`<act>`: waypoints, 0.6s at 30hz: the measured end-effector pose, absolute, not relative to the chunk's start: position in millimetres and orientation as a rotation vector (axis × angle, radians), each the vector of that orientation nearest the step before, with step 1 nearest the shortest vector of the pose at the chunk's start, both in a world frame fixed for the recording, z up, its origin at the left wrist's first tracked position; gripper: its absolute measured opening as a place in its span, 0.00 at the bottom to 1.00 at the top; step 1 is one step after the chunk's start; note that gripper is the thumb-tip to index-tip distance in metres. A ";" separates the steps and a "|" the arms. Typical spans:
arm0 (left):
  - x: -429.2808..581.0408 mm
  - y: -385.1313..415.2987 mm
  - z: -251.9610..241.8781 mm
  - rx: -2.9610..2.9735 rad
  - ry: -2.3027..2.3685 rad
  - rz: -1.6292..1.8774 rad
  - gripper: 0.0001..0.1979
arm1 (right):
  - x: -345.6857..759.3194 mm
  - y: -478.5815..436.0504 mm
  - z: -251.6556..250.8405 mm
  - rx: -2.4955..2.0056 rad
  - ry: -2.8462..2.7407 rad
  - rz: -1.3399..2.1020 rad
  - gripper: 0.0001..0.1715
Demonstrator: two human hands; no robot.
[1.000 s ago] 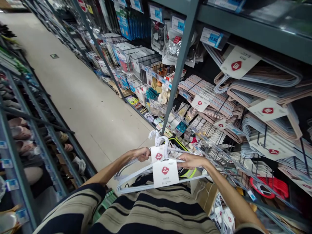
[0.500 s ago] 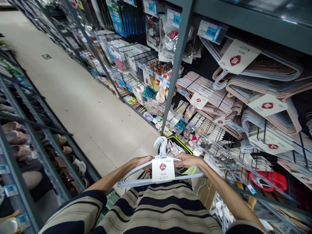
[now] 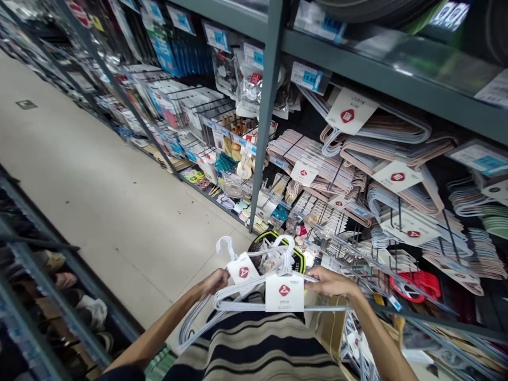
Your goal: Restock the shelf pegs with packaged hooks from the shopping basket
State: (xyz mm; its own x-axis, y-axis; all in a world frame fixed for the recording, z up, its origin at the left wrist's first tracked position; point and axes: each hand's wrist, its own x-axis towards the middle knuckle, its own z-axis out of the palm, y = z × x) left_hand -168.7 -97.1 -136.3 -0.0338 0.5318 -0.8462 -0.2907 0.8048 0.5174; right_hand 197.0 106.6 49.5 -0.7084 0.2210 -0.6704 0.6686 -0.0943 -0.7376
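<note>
Two packs of pale grey-white clothes hangers are in front of my striped shirt, each with a white card bearing a red diamond. My left hand [image 3: 214,283] is closed on one hanger pack [image 3: 243,271], which tilts down to the left. Its fingertips are partly hidden. My right hand [image 3: 327,281] pinches the other hanger pack [image 3: 284,293] near its shoulder; this pack lies nearly level and overlaps the first. The hooks of both packs point away from me. Behind the hooks is a black basket [image 3: 302,260] with a yellow-green rim and white items inside.
On the right, a grey shelf post [image 3: 264,132] stands before racks of pink and grey hangers [image 3: 317,164]. A red item [image 3: 426,286] hangs lower down. A cardboard box [image 3: 333,333] is close to my right forearm. A shoe rack [image 3: 51,296] borders the aisle floor [image 3: 119,211] on the left.
The hangers, earlier together as one stack behind one card, are now apart as two packs. My left hand has moved left and down with one. The view has turned slightly right.
</note>
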 end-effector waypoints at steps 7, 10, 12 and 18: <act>-182.9 -101.7 -152.7 0.531 1.911 0.623 0.08 | 236.6 122.2 58.2 1.521 2.105 -1.935 0.27; -183.8 -110.9 -158.1 0.731 2.001 0.492 0.11 | 223.4 118.5 55.9 1.700 2.092 -1.933 0.30; -182.1 -119.3 -161.5 0.819 2.003 0.417 0.13 | 212.4 112.7 55.9 1.742 2.134 -1.936 0.31; -167.6 -140.7 -175.5 0.726 1.992 0.369 0.13 | 178.7 91.4 29.4 1.182 2.215 -1.854 0.31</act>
